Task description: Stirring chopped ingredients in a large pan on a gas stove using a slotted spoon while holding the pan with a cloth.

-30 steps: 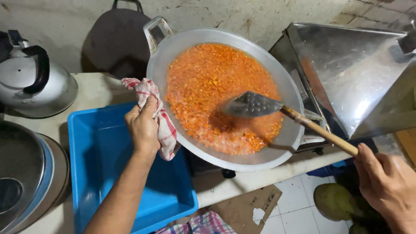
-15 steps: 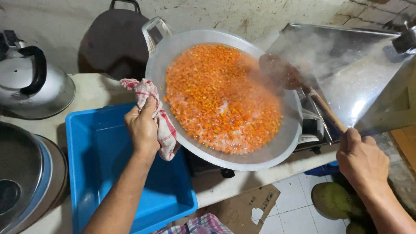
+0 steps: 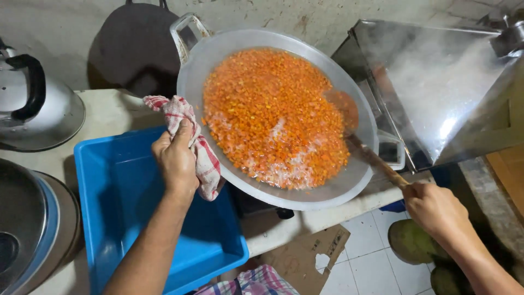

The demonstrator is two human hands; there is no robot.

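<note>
Head view: tilting a wok over a blue tub

Looking down at a counter [image 3: 109, 112] and two bare hands. Gripping the wok [image 3: 218, 60] at its near-left rim with the left hand [image 3: 176, 158], through a red-checked cloth [image 3: 203, 158]; fingers closed together over the cloth, thumb lying on top. Holding the wooden handle of a spatula [image 3: 376, 161] with the right hand [image 3: 434, 210], fingers wrapped tight around the end. Resting the blade of the spatula inside the wok at the right side, blurred by steam.

Tilting toward the camera, with the far handle up and the near rim low, just above and beside the blue tub [image 3: 125, 202]. Filling most of the wok: small orange diced pieces [image 3: 267, 109] in a whitish bubbling liquid, gathering toward the lower right part.

Standing on the counter at the far left: a metal kettle [image 3: 38, 106] with a black handle. Showing at the left edge: stacked metal pots [image 3: 27, 229]. Leaning against the wall behind the wok: a dark round pan [image 3: 131, 54]. Standing at the right, just beside the wok: a shiny steel hood [image 3: 442, 87], with steam rising before it. Lying on the tiled floor below: a piece of cardboard [image 3: 305, 257] and green round fruits [image 3: 412, 243].
</note>
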